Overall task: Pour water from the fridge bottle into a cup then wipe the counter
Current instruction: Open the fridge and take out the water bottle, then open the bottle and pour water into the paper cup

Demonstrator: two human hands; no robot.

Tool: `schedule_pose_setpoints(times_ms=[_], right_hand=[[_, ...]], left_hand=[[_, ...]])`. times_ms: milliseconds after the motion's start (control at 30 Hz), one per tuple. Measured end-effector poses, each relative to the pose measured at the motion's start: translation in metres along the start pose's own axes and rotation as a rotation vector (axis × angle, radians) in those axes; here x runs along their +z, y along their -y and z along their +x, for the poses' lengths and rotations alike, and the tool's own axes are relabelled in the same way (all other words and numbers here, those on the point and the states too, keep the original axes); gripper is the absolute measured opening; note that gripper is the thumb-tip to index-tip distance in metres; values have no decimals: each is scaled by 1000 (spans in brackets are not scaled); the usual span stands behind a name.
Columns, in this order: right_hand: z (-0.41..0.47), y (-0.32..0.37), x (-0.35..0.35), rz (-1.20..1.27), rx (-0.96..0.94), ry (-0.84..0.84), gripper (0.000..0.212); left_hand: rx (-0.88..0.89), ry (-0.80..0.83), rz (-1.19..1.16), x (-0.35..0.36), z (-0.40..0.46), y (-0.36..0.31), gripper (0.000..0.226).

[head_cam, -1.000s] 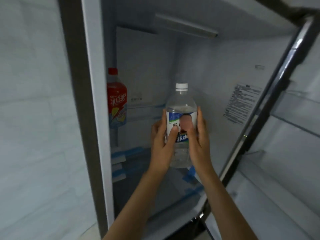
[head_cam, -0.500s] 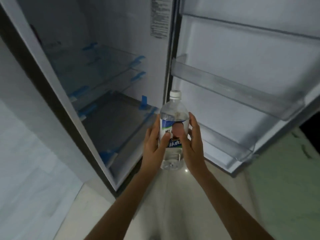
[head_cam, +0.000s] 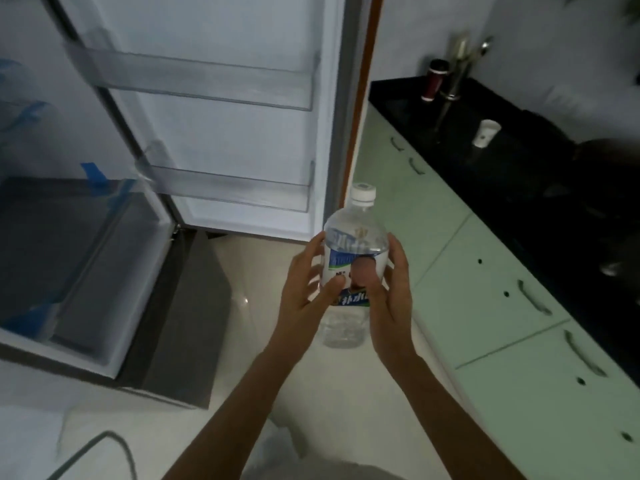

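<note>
- Two forearms reach forward, the left hand (head_cam: 304, 289) and right hand (head_cam: 391, 299) clasping the upright bottle (head_cam: 353, 258) between them above the floor.
- A white cup (head_cam: 486, 132) stands on the black counter (head_cam: 519, 174), near its far end.

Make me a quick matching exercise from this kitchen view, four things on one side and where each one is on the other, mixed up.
Things:
1. water bottle
2. white cup
3. blue tape
4. dark red tumbler

Places:
A. on the fridge shelf edge
B. near the counter's back corner
C. between both hands
D. on the black counter, beside the tap

Pairs: 1-C, 2-D, 3-A, 4-B
</note>
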State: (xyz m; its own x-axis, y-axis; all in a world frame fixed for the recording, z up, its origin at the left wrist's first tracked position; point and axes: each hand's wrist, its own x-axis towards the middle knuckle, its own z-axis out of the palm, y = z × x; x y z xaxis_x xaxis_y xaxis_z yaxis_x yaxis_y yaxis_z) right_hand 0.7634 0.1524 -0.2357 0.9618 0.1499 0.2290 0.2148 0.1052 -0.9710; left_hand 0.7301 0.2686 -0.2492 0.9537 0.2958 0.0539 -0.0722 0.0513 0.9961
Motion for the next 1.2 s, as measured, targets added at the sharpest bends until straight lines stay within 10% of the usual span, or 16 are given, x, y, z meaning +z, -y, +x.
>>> schedule_pose_setpoints(times_ms=[533, 1200], right_hand=[[-39, 10, -215, -260, 55, -389, 56], [252, -54, -240, -221, 36, -409, 46]], left_hand=[[7, 475, 17, 211, -11, 24, 65], [54, 474, 61, 277, 292, 48, 66]])
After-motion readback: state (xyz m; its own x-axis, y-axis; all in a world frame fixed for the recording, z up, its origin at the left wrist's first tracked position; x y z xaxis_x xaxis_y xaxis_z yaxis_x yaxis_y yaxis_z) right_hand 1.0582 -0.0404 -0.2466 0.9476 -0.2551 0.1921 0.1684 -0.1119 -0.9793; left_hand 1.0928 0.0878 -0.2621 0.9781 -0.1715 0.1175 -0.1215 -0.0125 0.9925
